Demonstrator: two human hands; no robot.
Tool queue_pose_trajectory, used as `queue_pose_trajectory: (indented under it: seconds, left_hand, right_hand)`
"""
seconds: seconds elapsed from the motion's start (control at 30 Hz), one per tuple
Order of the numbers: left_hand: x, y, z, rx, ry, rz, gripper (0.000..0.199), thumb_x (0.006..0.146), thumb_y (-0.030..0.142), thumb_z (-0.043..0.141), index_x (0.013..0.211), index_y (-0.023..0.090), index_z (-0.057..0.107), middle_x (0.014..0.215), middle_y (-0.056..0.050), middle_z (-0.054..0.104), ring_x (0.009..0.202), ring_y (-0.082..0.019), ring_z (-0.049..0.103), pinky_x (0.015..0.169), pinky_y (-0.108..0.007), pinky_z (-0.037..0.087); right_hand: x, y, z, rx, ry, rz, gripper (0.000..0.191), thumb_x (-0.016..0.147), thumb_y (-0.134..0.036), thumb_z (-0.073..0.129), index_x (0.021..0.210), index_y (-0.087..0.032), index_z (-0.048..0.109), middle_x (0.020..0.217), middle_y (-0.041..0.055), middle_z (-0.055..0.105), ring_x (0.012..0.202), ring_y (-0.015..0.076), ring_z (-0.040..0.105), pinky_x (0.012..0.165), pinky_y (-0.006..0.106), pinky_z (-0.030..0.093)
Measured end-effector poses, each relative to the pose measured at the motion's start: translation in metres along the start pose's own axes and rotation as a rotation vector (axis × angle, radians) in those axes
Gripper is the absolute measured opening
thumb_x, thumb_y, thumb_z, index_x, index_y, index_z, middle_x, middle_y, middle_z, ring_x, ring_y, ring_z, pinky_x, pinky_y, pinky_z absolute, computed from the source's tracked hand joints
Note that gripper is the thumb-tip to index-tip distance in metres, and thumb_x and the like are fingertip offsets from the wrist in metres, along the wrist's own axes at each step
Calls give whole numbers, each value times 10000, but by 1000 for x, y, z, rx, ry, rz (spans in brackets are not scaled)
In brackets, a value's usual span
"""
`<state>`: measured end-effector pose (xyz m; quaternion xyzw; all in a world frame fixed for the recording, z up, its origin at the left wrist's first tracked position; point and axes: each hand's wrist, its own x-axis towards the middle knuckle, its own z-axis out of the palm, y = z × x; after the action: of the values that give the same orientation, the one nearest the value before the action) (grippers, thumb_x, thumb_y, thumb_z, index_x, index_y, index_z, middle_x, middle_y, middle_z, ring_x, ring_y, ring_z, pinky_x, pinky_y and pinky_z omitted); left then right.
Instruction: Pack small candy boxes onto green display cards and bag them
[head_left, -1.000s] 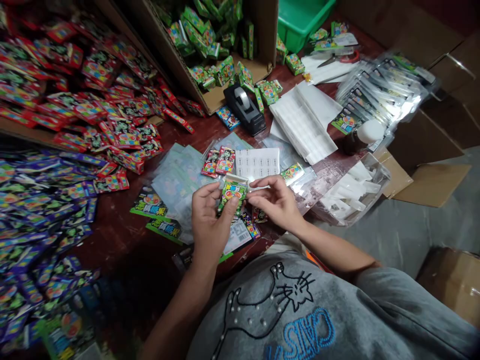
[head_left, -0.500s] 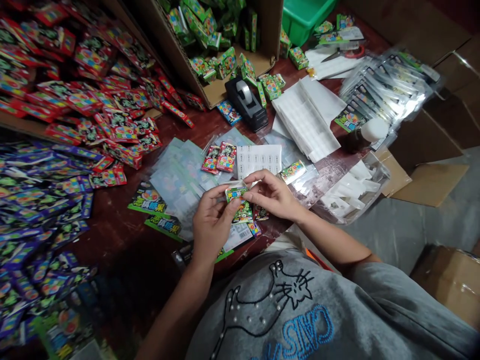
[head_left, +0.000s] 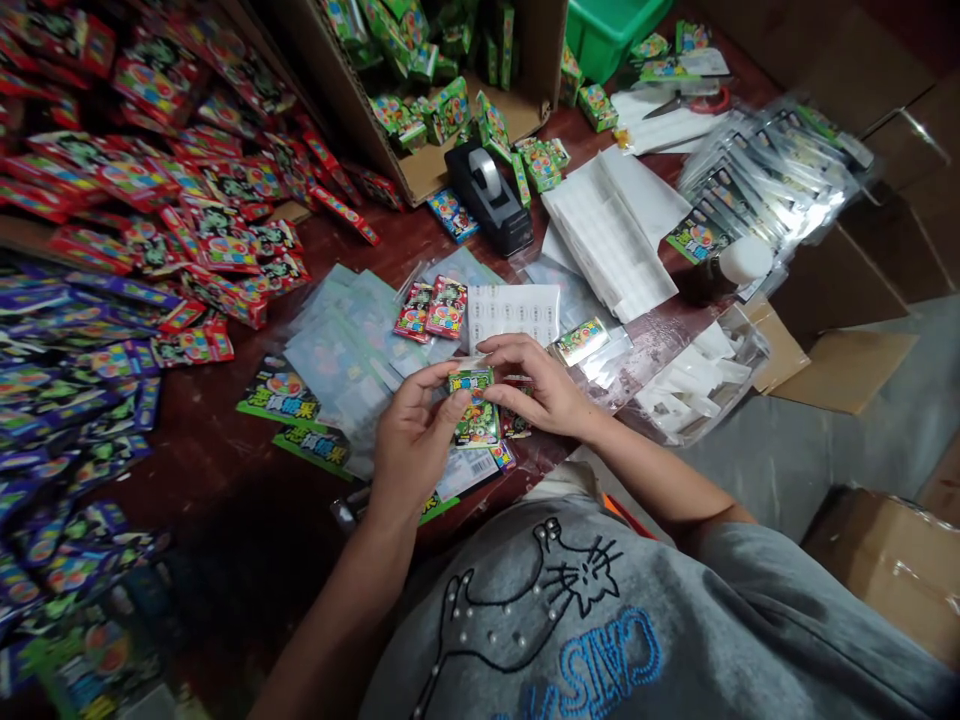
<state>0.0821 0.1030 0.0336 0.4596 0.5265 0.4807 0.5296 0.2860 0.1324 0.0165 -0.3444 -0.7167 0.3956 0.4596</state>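
Observation:
A small green printed box point(head_left: 475, 412) is held up in front of me, its bright lettered face towards me. My left hand point(head_left: 420, 430) is closed on its left side, thumb on the front and fingers behind. On the right edge and top, my right hand point(head_left: 536, 385) pinches with its thumb and curled fingers. Something clear shows at the box's top edge; whether it is a bag I cannot tell. Beyond my hands lie two red boxes point(head_left: 448, 307) and a sheet of round stickers point(head_left: 517, 312). A barcoded card point(head_left: 466, 472) lies underneath.
Heaped red boxes point(head_left: 217, 230) and purple boxes point(head_left: 82, 400) fill the left. A carton point(head_left: 375, 130) of green boxes, a tape dispenser point(head_left: 491, 200) and white paper strips point(head_left: 611, 235) stand farther back. Bagged packs point(head_left: 765, 180) and a clear tray point(head_left: 705, 380) are at the right.
The clear flap above the green box now stands out less, and my right thumb has moved slightly on its edge. The whole view has shifted a little; both hands keep hold.

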Motion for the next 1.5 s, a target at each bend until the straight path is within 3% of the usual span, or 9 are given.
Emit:
queue_pose_trajectory:
  seconds: [0.3,0.4,0.5,0.67,0.87,1.07,1.27,1.4,1.5]
  left_hand:
    - [4,8,-6,8,33,12,439,867,450,887,1231,251,743,1300,-69,790,1219,-207,744,1042,-324,607]
    - [4,12,-6,43,26,1,450,856,452,886,1227,243,742,1274,-68,800,1139,-206,770,988,-334,634]
    - [2,14,-5,94,-17,-30,461,837,463,894,1207,229,751,1213,-68,817,1017,-195,787,908,-323,649]
    - [1,15,-3,105,-34,-23,460,851,464,878,1224,226,753,1193,-67,819,994,-179,779,864,-287,638]
    - [2,14,-1,93,-46,-21,456,841,461,877,1203,217,745,1208,-76,809,1018,-188,773,895,-311,647]
    - [7,6,1,28,21,-45,549,757,384,931,1215,224,674,1095,-59,802,995,-192,779,859,-314,656]
    - [7,17,-2,87,-81,-146,611,733,432,960,1238,196,709,1142,-94,803,1043,-233,792,967,-411,664]
    - [6,22,-1,101,-117,-143,665,707,459,981,1269,208,729,1166,-99,809,1008,-236,806,958,-418,679]
    - [6,23,-2,110,-152,-152,670,694,468,993,1262,214,744,1165,-104,819,981,-244,815,934,-425,692]
  right_hand:
    - [1,10,-1,154,-136,120,449,1084,-472,640,1466,-274,511,1683,164,426,1120,188,696,981,388,637]
    - [1,9,-2,239,-148,87,449,1078,-464,651,1455,-278,493,1699,167,404,1055,158,713,968,382,647]
    - [4,5,-10,209,-158,42,313,1092,-441,635,1325,-247,555,1655,162,481,1104,174,729,994,399,648]
    - [8,-8,-17,-91,-77,47,304,1120,-417,585,1316,-211,694,1651,167,555,1507,265,589,1233,482,523]
    - [5,-13,-8,89,-119,130,354,1121,-356,581,1411,-250,754,1549,92,695,1524,221,594,1286,442,483]
    - [2,-21,-8,160,-79,262,465,1079,-340,618,1539,-294,666,1503,42,732,1386,188,701,1254,412,510]
    - [11,-25,-13,333,-46,503,272,942,-453,824,1102,-236,850,1153,44,849,1043,178,772,1028,387,622]
    - [17,-21,-13,473,18,713,392,818,-496,924,1029,-187,806,912,17,797,753,107,659,735,274,574]
    - [15,-22,-14,490,23,746,408,810,-531,918,986,-183,798,874,12,779,724,102,625,697,269,534]
